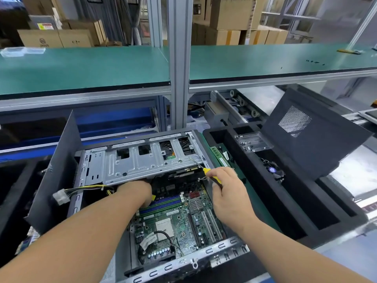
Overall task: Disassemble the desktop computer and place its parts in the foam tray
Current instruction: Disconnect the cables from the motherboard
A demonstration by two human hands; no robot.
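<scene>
- Head view: desktop computer (163,193) lying open on its side on the bench, just left of the foam tray (253,180); long axis running from near edge away toward the shelf, open side up.
- Left hand (136,190) reaching under the tilted metal drive cage (142,160); fingers hidden, so grip impossible to tell.
- Right hand (226,190) curled around a yellow-handled screwdriver (206,172), tip pointing up-left at the cage's right edge.
- Probably freeing the cage; next, likely lifting it out without snagging the yellow cable bundle (85,188).
- Memory sticks (219,156) and small fan (274,170) already in the tray.
</scene>
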